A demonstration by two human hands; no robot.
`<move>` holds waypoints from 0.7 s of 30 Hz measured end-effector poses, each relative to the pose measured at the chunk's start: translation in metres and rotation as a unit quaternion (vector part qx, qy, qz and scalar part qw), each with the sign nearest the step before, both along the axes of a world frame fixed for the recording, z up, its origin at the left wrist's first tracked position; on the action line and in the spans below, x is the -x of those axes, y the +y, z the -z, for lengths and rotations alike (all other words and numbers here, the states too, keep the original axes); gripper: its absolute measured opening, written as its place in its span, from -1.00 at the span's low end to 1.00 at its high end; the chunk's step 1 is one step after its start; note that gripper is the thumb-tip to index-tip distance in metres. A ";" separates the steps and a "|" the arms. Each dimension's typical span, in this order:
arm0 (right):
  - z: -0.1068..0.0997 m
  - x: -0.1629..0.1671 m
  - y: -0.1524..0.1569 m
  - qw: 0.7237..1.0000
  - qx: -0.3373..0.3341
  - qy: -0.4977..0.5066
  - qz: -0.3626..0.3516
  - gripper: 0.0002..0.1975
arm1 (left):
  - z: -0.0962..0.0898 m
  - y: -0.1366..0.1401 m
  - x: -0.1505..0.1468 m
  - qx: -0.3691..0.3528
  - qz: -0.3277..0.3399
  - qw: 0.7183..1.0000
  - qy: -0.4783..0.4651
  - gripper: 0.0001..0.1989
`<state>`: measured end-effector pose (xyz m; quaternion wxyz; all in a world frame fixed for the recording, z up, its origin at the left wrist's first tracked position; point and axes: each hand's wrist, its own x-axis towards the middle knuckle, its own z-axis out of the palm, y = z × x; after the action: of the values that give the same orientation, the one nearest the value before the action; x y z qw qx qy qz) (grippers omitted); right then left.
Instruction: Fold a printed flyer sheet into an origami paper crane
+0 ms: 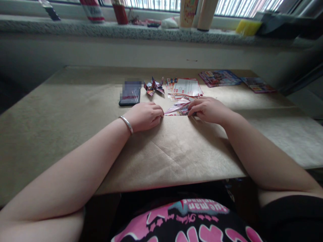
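Observation:
A folded sheet of printed paper lies on the table in front of me, with pale pink flaps on top and a straight near edge. My left hand, with a silver bangle at the wrist, is closed at the paper's left corner. At the other end, my right hand is closed with thumb and fingertips on the paper, hiding its right end. Just beyond stand folded paper pieces with pointed tips, coloured and glossy. Several loose printed cards are stacked behind the folded paper.
A dark phone lies left of the pointed paper pieces. Farther right are a pile of colourful cards and another small pile. Bottles, a red-bodied container and a yellow object stand on the stone windowsill.

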<state>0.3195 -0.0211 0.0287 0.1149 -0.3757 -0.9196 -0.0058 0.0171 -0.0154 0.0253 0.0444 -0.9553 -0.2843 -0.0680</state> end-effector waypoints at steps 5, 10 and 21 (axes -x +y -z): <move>-0.003 -0.001 -0.001 0.999 0.024 -0.010 0.026 -0.61 | 0.001 0.001 0.001 0.001 0.004 1.000 -0.004 -0.67; -0.004 -0.010 0.001 0.998 0.042 -0.012 0.038 -0.61 | 0.001 0.002 0.001 0.006 0.006 1.000 -0.008 -0.66; 0.002 -0.028 0.009 0.997 0.067 -0.002 0.040 -0.60 | 0.002 0.001 0.001 0.016 -0.003 1.000 -0.011 -0.67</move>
<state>0.3475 -0.0120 0.0271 0.0874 -0.4188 -0.9024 0.0509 0.0160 -0.0143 0.0236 0.0258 -0.9543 -0.2885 -0.0738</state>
